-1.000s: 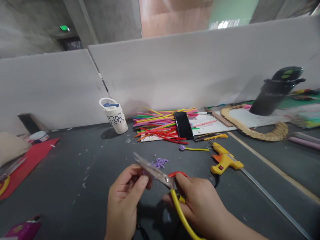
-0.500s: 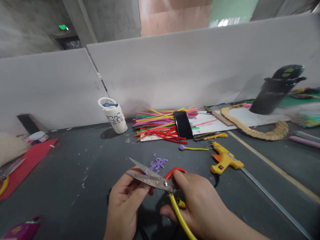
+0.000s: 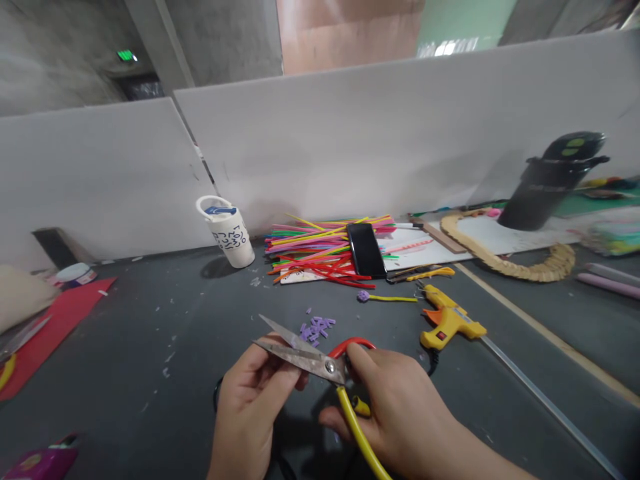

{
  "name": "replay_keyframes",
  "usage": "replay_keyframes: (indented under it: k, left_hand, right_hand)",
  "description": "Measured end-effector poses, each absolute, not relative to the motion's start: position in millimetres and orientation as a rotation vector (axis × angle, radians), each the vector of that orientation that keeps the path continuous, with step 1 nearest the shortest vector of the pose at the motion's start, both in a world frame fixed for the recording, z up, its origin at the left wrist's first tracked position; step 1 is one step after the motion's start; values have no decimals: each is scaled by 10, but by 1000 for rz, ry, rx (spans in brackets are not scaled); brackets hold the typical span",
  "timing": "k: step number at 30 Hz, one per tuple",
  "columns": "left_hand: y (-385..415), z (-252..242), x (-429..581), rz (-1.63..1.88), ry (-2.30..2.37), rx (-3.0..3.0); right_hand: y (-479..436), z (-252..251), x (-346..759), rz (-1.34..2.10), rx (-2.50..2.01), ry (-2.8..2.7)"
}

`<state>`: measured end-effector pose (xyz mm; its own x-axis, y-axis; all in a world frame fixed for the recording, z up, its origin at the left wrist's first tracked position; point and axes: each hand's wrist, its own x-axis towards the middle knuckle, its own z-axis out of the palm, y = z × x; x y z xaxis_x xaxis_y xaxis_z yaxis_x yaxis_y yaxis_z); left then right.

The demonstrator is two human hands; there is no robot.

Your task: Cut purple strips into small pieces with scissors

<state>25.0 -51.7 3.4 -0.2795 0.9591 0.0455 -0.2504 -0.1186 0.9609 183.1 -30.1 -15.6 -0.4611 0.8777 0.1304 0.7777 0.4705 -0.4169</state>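
Observation:
My right hand [image 3: 395, 400] grips a pair of scissors [image 3: 313, 360] with one red and one yellow handle. Their worn metal blades are spread apart and point left. Close behind the lower blade, the fingertips of my left hand [image 3: 255, 397] are pinched together. Whatever they hold is mostly hidden by the blades and fingers. Just beyond the blades lies a small heap of cut purple pieces [image 3: 316, 329] on the dark table [image 3: 165, 313]. A yellow-green stem with a fuzzy purple ball [image 3: 363, 296] at its end rests farther back.
A yellow glue gun [image 3: 450, 319] with a long clear glue stick lies to the right. Behind are colourful pipe cleaners [image 3: 310, 243], a phone [image 3: 367, 250] and a white cup [image 3: 233, 237]. A black tumbler [image 3: 547, 190] stands back right; red sheet [image 3: 65, 320] at left.

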Motion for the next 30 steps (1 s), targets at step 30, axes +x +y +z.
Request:
replay_keyframes:
  k: [30]
  left_hand:
    - [-522,-235,348,1147,1567,1905]
  right_hand:
    - [-177,-56,1792,1493,-1145,-1575]
